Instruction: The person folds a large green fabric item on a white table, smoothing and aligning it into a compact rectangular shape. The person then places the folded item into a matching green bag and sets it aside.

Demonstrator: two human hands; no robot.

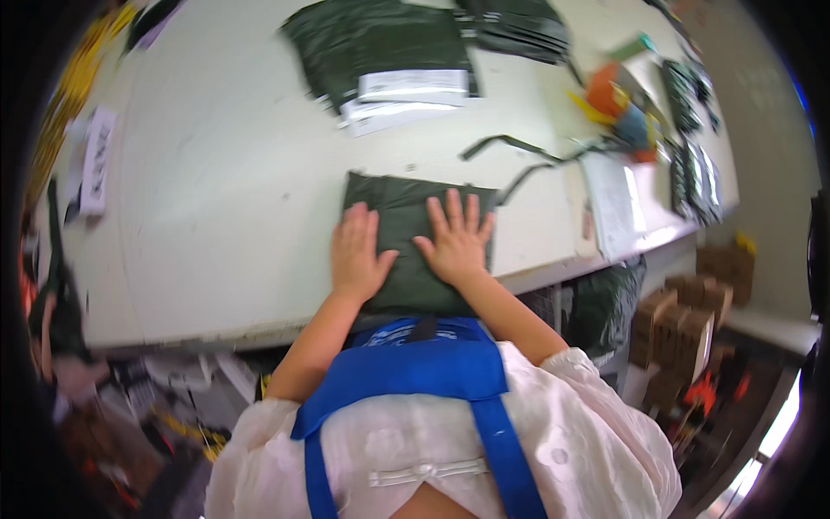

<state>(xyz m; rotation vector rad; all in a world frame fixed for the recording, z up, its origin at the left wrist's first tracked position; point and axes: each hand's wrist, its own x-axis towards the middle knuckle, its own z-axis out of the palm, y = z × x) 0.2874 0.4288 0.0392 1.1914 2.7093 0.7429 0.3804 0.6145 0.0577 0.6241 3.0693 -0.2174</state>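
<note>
A dark green plastic mailing bag (pixel 402 233) lies flat at the near edge of the white table, right in front of me. My left hand (pixel 356 253) rests on its left side, palm down with the fingers stretched forward. On its right side lies my right hand (pixel 456 240), flat with the fingers spread. Neither hand grips anything. The part of the bag under my palms is hidden.
Farther back lie dark green mailing bags (pixel 380 43) with white labels and a stack of folded bags (pixel 523 30). Dark strips (pixel 510 143) trail toward a colourful bundle (pixel 618 104) at the right. Cardboard boxes (pixel 679 333) stand below the table's right end.
</note>
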